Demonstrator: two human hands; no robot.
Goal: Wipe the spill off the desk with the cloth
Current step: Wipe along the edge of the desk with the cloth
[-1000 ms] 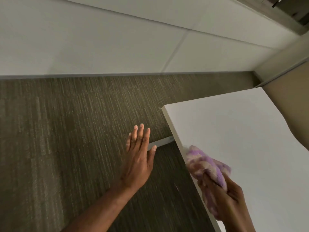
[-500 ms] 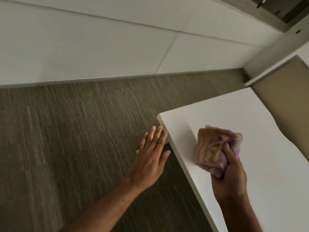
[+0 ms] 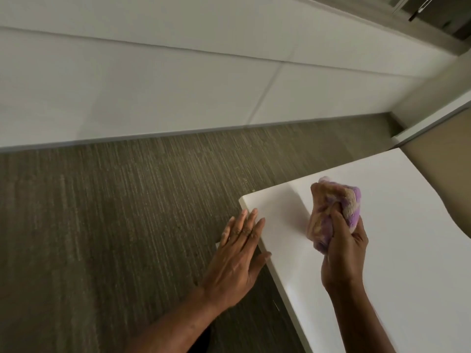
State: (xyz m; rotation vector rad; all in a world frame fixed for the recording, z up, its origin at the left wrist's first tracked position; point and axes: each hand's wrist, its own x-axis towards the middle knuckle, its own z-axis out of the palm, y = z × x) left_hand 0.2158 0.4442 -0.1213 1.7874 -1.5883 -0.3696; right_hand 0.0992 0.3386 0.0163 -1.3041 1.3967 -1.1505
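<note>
A white desk [image 3: 397,250] fills the lower right, its near corner pointing left. My right hand [image 3: 344,253] grips a bunched purple and tan cloth [image 3: 334,207] and holds it over the desk near that corner. My left hand [image 3: 239,256] is flat with fingers spread, its fingertips reaching the desk's left edge. I see no distinct spill on the white surface.
Grey-brown carpet [image 3: 114,225] covers the floor to the left of the desk. A white wall [image 3: 178,93] runs along the back. A beige partition panel [image 3: 443,179] stands behind the desk at the right.
My right hand has carried the cloth from the desk's left edge further onto the desk, up and to the right. My left hand has moved right, up to the desk's edge.
</note>
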